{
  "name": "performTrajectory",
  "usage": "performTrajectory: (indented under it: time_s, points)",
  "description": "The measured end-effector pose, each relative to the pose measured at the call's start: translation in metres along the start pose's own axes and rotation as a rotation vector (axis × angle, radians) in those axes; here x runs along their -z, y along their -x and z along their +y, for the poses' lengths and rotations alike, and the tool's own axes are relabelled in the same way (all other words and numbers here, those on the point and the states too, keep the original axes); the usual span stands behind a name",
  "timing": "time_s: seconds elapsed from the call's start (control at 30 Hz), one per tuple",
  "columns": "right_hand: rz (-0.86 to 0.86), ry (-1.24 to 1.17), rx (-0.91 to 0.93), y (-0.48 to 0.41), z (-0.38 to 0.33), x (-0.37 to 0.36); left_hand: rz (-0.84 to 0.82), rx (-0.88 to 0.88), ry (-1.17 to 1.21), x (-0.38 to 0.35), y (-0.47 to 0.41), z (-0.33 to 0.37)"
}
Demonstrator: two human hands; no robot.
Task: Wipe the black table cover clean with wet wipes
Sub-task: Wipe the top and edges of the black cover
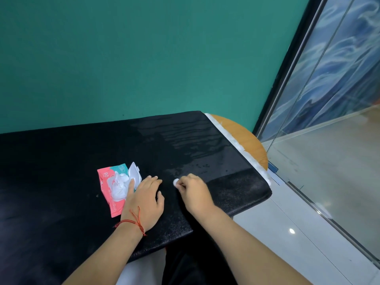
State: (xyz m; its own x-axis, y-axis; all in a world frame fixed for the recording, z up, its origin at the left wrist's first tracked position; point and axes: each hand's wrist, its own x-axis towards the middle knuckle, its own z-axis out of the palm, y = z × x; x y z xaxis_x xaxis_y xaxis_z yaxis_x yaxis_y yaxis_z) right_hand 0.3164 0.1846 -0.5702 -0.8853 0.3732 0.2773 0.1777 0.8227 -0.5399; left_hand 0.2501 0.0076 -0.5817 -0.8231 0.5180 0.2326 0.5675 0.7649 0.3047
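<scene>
forearms [107, 254]: bare | left wrist: red knotted string bracelet [125, 221], loose ends

— What colour is the table cover [82, 161]?
— Black and faintly speckled, with glossy streaks toward 1 o'clock.
— And the pack [104, 175]?
— Coral pink with a teal corner and a white lid (white tissue bunched on it). At its 3 o'clock is a small white wet wipe [176, 183].
— Beyond?
— A teal-green wall [144, 58], a blue-and-white swirled panel [339, 58] at 2 o'clock, and a red cord [131, 222] at 6.

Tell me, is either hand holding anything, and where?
The right hand pinches a small white wad between its fingertips; the left hand lies flat, holding nothing.
</scene>
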Motion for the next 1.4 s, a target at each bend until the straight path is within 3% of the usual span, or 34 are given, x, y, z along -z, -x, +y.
performTrajectory:
  time_s: [0.13,0.23,0.37,0.53,0.7,0.87,1.13,1.4]
  points:
    - [-0.095,-0.006,0.17,-0.001,-0.025,-0.019,0.02,0.029,0.064,0.002,0.001,-0.001]
    - [-0.021,0.069,0.173,-0.009,0.008,-0.002,0.03,0.018,0.076,0.001,0.001,-0.002]
    - [0.106,0.194,-0.064,-0.032,0.096,0.06,0.035,0.012,0.08,0.001,0.002,-0.002]
    - [0.111,0.23,-0.379,-0.043,0.177,0.134,0.041,0.009,0.088,0.001,0.001,-0.001]
    - [0.094,0.363,-0.438,-0.051,0.17,0.119,0.037,0.012,0.082,0.001,0.001,-0.001]
    - [0.037,0.229,-0.515,-0.054,0.149,0.105,0.043,0.013,0.079,0.001,0.001,-0.001]
    - [0.157,0.019,-0.632,-0.055,0.149,0.116,0.044,0.011,0.092,0.003,0.001,0.001]
    - [-0.015,0.275,-0.596,-0.064,0.163,0.137,0.033,0.004,0.099,0.005,0.0,0.001]
